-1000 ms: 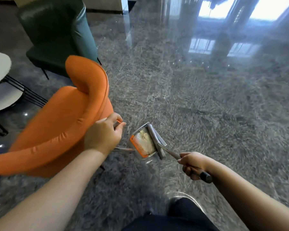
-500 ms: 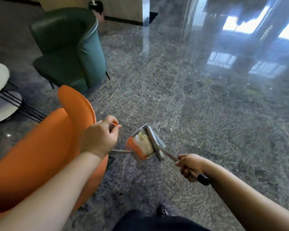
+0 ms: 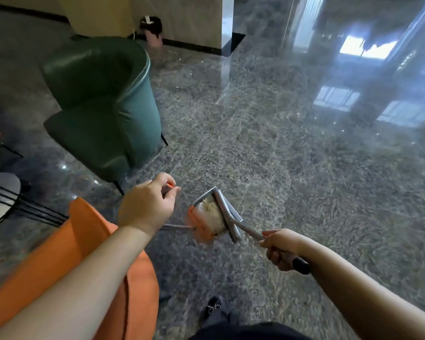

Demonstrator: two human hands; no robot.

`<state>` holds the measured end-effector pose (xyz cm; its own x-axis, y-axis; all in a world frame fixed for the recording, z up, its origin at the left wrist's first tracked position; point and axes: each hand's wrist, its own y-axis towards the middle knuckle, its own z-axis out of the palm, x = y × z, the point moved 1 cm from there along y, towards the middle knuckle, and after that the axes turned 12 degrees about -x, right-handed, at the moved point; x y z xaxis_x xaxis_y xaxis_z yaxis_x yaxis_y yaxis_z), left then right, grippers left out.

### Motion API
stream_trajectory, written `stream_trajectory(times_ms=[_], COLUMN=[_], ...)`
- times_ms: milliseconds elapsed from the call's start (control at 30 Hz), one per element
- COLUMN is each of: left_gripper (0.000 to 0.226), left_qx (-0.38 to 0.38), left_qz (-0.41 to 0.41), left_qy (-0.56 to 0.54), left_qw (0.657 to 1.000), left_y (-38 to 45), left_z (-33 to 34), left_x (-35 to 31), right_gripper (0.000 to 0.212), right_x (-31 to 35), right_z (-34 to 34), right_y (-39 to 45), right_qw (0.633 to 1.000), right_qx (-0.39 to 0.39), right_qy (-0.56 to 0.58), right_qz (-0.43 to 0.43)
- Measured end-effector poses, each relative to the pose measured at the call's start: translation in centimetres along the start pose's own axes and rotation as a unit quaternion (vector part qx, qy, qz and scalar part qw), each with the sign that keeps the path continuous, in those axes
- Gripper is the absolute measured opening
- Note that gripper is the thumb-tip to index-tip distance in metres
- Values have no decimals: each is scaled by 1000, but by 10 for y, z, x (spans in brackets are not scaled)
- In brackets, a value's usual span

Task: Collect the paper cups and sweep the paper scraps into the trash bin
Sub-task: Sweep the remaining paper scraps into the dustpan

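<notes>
head view | left hand curls round the orange broom handle, bristles at the dustpan mouth | right hand grips the dustpan handle | advice: keep pan level, broom pressed against its mouth while carrying | pan holds pale paper scraps | trash bin, cups not visible

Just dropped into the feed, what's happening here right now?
A person is walking across a polished stone floor carrying sweeping tools. The right hand grips the long handle of a metal dustpan, which holds pale paper scraps. The left hand grips the handle of an orange broom, its head resting against the pan's mouth. An orange chair and a green armchair stand to the left. A small dark bin stands by the far wall.
</notes>
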<state>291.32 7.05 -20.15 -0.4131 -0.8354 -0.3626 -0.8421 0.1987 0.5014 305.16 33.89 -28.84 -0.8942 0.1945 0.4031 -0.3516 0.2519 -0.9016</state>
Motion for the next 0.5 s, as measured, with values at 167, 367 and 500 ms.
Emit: stream_trajectory(times_ms=[167,367,500], left_gripper=[12,11,11], left_qx=[-2,-1,-4], left_qz=[0,-14,-41], left_qy=[-6,11,28], left_qw=[1000,1000,999], left_y=[95,206,283], left_z=[43,121,176], left_x=[11,30,37], right_gripper=[36,34,34], right_x=[95,224,321], right_z=[-2,-12,-24], right_y=[40,111,160], right_qw=[1000,995,994], right_qx=[3,17,25], right_qy=[-14,-68,-85], right_qz=[-26,-65,-64])
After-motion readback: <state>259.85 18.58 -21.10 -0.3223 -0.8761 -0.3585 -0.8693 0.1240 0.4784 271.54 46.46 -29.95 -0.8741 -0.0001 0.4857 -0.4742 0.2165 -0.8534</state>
